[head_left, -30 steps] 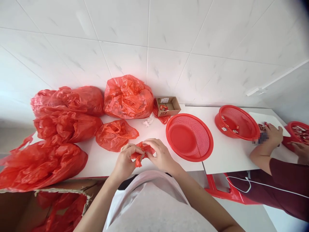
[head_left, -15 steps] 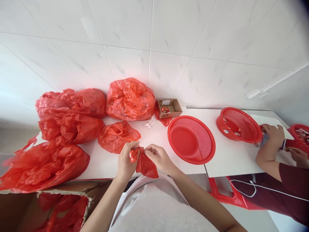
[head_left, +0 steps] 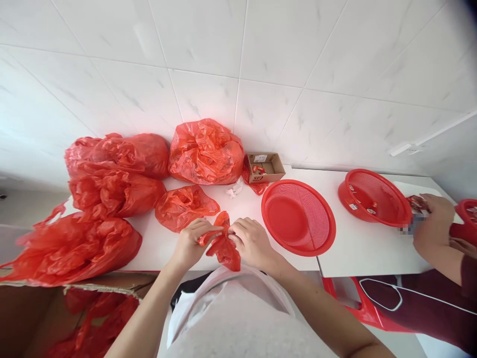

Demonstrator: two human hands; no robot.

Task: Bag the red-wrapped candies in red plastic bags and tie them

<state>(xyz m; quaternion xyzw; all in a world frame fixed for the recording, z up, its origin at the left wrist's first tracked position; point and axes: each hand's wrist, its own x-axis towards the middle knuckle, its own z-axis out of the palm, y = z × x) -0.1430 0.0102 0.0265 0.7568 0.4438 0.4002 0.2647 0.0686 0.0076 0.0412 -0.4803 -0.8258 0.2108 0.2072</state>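
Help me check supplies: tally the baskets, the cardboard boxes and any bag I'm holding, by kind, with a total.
Red round plastic baskets: 3 (one cut off at right)
Brown cardboard boxes: 2
Crumpled red plastic bag in left hand and right hand: 1
Total: 6

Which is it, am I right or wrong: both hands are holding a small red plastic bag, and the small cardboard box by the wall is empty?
Wrong about the small cardboard box: the head view shows a few small red items inside. Both the left hand and right hand do hold the small red plastic bag.
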